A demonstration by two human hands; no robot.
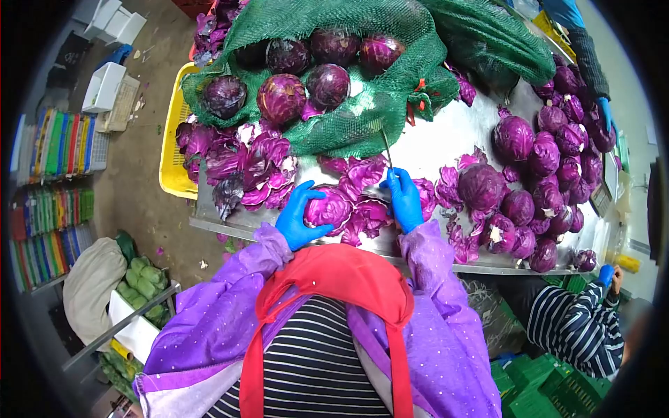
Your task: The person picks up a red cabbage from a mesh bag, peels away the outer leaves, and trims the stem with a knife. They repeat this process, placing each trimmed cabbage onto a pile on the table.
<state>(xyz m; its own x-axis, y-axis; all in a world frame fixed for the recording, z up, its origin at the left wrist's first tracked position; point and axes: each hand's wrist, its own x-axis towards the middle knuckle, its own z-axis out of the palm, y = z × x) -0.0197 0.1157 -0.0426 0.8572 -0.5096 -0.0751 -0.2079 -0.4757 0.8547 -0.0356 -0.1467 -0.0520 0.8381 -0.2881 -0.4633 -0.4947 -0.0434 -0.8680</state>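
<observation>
My left hand (301,217), in a blue glove, curls around the side of a red cabbage (330,210) at the table's near edge. A knife (387,148) points away from me, gripped in my right hand (405,200), also gloved in blue. Its blade is apart from the cabbage. Loose purple leaves (369,216) lie between my hands and just beyond them. To the left is a larger heap of leaves (261,167). Past the blade, a green mesh sack (348,143) lies open with several whole cabbages (281,97) in it.
Peeled cabbages (543,150) are piled on the right of the metal table (446,132). A yellow crate (173,157) stands at its left end. Another person's gloved hand (605,113) reaches to the pile. A person in a striped top (578,327) is at lower right, near green crates (550,386).
</observation>
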